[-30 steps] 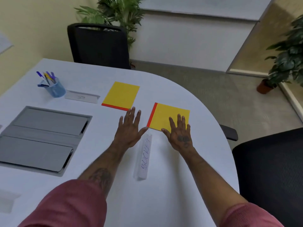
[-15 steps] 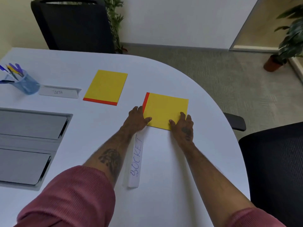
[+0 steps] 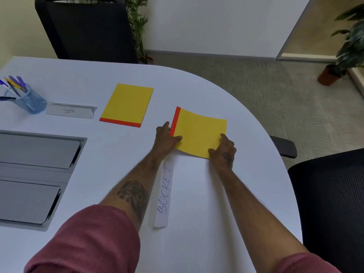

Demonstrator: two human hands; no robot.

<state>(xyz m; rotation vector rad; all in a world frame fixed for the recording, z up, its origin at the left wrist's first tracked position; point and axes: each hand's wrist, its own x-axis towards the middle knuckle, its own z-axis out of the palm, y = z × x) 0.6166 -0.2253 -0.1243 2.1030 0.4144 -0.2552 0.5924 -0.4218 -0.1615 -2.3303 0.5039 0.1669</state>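
A yellow notepad with a red edge strip [image 3: 200, 134] lies on the white table [image 3: 197, 203] ahead of me. My left hand [image 3: 165, 137] grips its near left corner, thumb on top by the red strip. My right hand [image 3: 224, 151] pinches its near right corner. The pad's near edge looks slightly lifted off the table. A second yellow notepad with a red strip [image 3: 128, 105] lies flat further left. A white name strip reading "BUCKET" [image 3: 164, 194] lies between my forearms.
A white name tent reading "BETA" [image 3: 71, 111] and a blue pen cup [image 3: 25, 97] stand at the left. A grey folder [image 3: 29, 174] lies open by the left edge. Black chairs stand at the back [image 3: 88, 28] and right [image 3: 331, 203]. The table's curved edge runs close on the right.
Both hands moved from lying flat on the table to taking hold of the nearer notepad's near corners. The view tilted down and closer.
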